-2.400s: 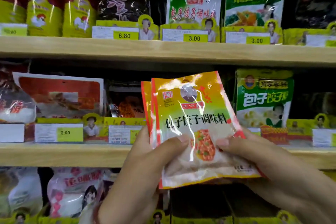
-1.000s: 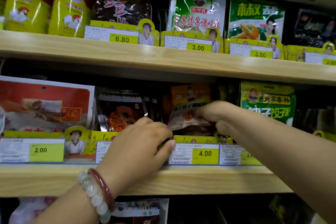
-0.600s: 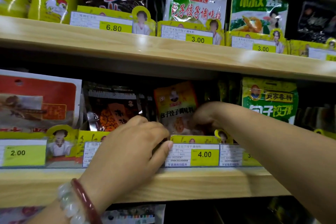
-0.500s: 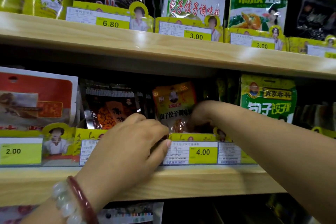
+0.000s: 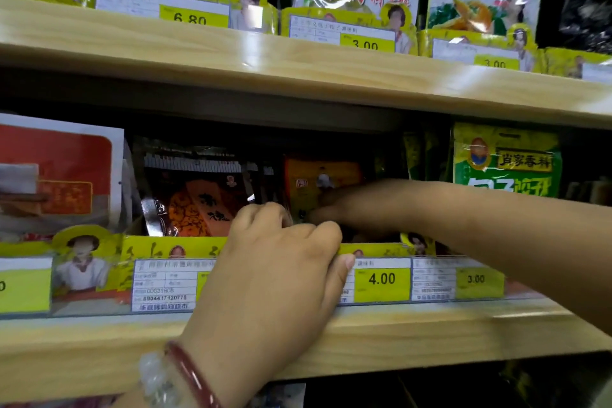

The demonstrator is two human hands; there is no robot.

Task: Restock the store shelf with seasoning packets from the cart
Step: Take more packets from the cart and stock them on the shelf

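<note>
An orange seasoning packet (image 5: 318,175) stands upright at the back of the middle shelf (image 5: 430,331), behind the 4.00 price label (image 5: 381,278). My right hand (image 5: 357,205) reaches in from the right and covers the packet's lower half. It is blurred, and its fingers seem to grip the packet low down. My left hand (image 5: 275,275) rests on the yellow price strip. Its fingers curl over the strip's top edge and its thumb presses the front. The cart is out of view.
A dark packet with an orange pattern (image 5: 195,202) stands left of the orange one, and a red-and-white packet (image 5: 56,172) further left. A green packet (image 5: 506,162) stands on the right. The upper shelf (image 5: 298,66) carries cans and green packets close overhead.
The orange packets went from both hands in front of the shelf into the slot behind the 4.00 label. My right hand has slid left across the packet. My left hand stays on the strip.
</note>
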